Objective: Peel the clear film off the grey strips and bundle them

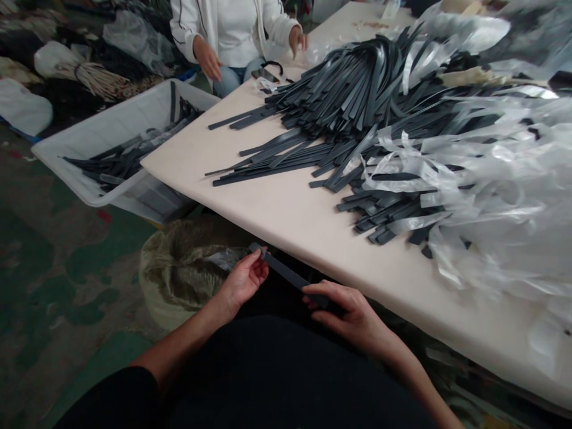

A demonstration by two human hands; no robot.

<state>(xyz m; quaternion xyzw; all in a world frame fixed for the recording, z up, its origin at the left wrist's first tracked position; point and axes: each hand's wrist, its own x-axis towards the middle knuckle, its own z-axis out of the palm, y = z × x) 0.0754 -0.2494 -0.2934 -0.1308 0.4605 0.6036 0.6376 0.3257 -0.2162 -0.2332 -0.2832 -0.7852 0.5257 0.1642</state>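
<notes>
A dark grey strap stretches between my two hands, below the front edge of the table. My left hand pinches its far left end between thumb and fingers. Around its right end close the fingers of my right hand. On the table lies a large heap of similar dark straps, their ends pointing left and toward me. Clear plastic wrapping covers the right part of the heap.
A white bin with dark straps inside stands left of the table. An open greenish sack is on the floor beside my left forearm. Across the table's far left corner sits a person in a white jacket. Wrapped bundles lie at the upper left.
</notes>
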